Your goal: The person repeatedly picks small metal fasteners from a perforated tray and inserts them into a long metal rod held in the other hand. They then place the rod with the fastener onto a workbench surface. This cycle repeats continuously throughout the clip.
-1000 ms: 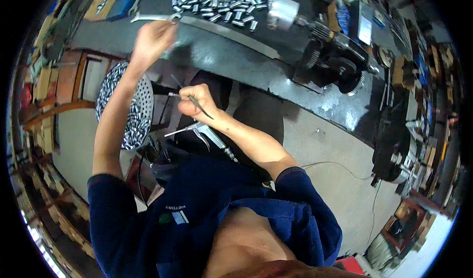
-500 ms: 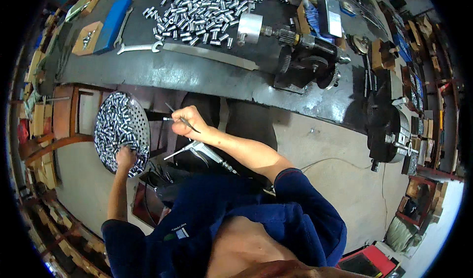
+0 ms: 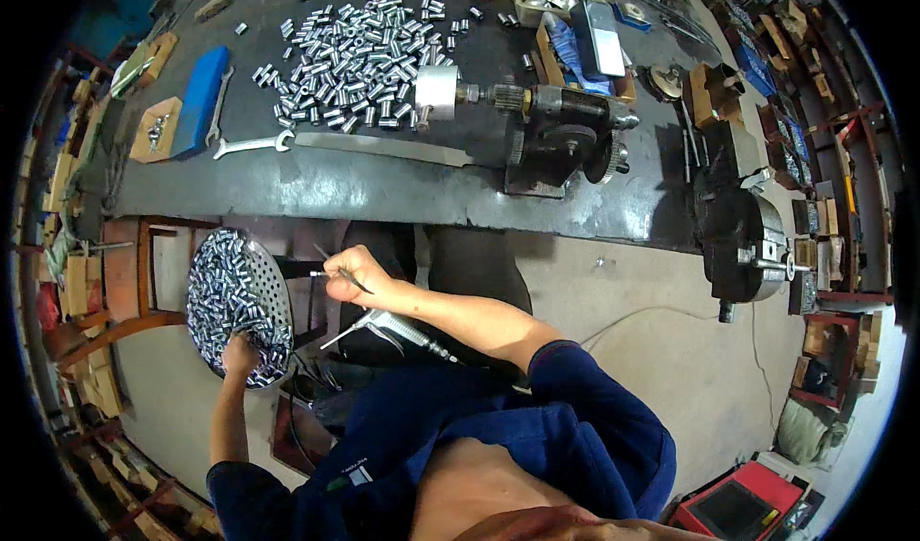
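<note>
My left hand is down in a round metal colander heaped with short shiny metal sleeves. Its fingers are bunched together at the near side of the heap, and the fingertips are partly hidden there. Right of the colander, my right hand is closed around a thin dark pointed tool that slants through the fist. A small silvery piece pokes out on the fist's left side. Below that hand, a silver air blow gun lies near my lap.
Across the front runs a dark workbench with a pile of sleeves, a spanner, a flat file and a geared fixture. A bench vise sits at its right end. A wooden stool frame stands beside the colander.
The view has tilted up, so the bench and colander sit lower in the picture. My left hand stays among the sleeves. My right hand keeps its hold on the tool.
</note>
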Tool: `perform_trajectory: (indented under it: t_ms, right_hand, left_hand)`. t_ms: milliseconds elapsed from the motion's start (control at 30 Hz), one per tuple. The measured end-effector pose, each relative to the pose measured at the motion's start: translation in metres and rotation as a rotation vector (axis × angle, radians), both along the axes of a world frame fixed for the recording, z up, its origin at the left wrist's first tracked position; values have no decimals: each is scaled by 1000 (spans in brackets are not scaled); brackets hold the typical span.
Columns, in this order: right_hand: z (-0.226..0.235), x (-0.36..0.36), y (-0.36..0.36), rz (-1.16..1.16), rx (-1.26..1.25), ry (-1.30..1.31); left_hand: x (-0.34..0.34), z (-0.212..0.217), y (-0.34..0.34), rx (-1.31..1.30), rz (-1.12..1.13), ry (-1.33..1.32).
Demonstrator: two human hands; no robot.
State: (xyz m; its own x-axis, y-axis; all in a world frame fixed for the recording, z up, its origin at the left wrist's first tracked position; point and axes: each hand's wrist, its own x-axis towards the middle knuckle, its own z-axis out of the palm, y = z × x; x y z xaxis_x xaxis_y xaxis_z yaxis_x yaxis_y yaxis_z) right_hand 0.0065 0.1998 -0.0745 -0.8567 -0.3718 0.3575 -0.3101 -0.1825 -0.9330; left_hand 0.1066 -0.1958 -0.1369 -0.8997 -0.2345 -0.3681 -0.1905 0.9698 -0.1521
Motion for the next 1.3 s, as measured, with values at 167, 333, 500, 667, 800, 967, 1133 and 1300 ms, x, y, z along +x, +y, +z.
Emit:
perform_trajectory:
  t_ms: [167, 333, 500, 667, 800, 967, 1133, 1300]
  right_hand:
    - [1, 0, 2, -28, 23, 88]
    - [1, -4, 3, -106, 70, 113]
    - [3, -3, 3, -78, 54, 123]
    - [6, 1, 4, -46, 46, 92]
    - [6, 0, 4, -48, 51, 34]
    - [8, 2, 3, -39, 45, 17]
    - [4, 1, 3, -38, 79, 45]
    - [1, 0, 1, -17, 71, 34]
  left_hand:
    - [-27, 13, 23, -166, -70, -218]
    - [-29, 8, 13, -194, -111, -232]
    - [-27, 20, 32, -232, -117, -205]
    - [-31, 24, 37, -194, -170, -191]
    - [-35, 33, 47, -155, -72, -80]
    - [-36, 34, 54, -133, 4, -119]
    - [-29, 26, 44, -114, -29, -176]
    - [-27, 20, 32, -102, -40, -203]
